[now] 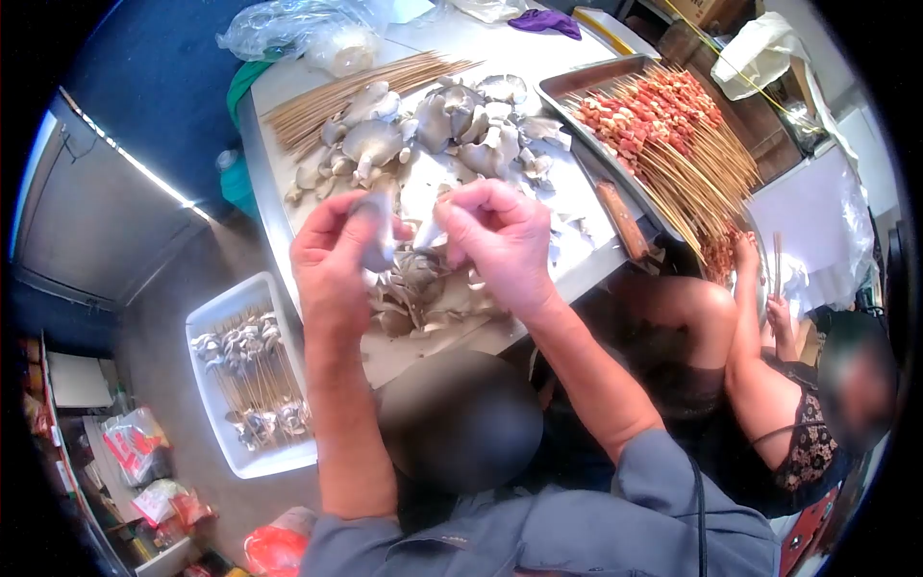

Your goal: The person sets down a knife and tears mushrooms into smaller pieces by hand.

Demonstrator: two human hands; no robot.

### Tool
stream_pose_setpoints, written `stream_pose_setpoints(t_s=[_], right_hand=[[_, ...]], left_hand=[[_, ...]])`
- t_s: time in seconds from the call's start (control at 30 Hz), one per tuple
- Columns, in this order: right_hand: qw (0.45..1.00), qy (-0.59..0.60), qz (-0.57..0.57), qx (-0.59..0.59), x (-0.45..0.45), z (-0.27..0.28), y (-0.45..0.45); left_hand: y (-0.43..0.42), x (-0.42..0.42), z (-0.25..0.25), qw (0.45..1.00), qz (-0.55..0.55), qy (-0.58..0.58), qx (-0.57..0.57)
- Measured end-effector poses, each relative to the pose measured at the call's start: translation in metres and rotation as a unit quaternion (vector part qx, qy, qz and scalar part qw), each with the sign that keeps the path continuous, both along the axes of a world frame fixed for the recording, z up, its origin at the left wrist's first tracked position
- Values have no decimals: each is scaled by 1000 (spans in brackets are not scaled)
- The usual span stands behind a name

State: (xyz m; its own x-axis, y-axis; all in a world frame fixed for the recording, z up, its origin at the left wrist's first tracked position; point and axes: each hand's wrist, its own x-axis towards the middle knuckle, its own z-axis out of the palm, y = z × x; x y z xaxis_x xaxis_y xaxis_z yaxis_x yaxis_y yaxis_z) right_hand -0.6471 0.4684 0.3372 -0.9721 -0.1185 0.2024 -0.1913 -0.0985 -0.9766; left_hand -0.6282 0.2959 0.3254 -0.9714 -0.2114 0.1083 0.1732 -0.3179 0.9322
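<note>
My left hand (332, 255) pinches a grey oyster mushroom (378, 238) between thumb and fingers, its edges slightly blurred. Across from it, my right hand (500, 240) has thumb and forefinger closed on a pale mushroom piece (429, 229). Both hands are raised over the white table (389, 354). Loose oyster mushrooms (373, 144) lie heaped behind the hands, and a smaller cluster (418, 284) lies below them. A bundle of bamboo skewers (332, 91) rests beyond the heap, at the table's back left.
Right of the mushrooms is a metal tray (556, 88) of meat skewers (663, 120), with a wooden-handled knife (623, 219) beside it. A white bin (204, 385) at lower left holds mushroom skewers (255, 356). Another person (769, 404) sits at right, holding skewers. Plastic bags (308, 34) lie at the back.
</note>
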Motion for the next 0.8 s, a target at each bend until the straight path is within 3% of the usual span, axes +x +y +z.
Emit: stream_pose_setpoints(t_s=[0.1,0.2,0.33,0.53,0.73,0.8], right_hand=[[995,4,-55,-78,-14,-12,4],[995,-18,-94,-36,-22,-19,2],[999,-13,-37,23,-14,-4,6],[995,36,88,3,-9,-11,-2],[998,26,63,-1,-10,-15,-7],[998,29,61,5,-8,-12,-8]], left_hand=[[-5,-2,-3,999,37,22,18],[-5,1,2,999,41,30,3],[-1,2,7,999,-6,3,-51],[-3,0,-2,996,-9,48,-76],[-1,1,0,985,-17,41,-168],[1,1,4,993,8,31,-115]])
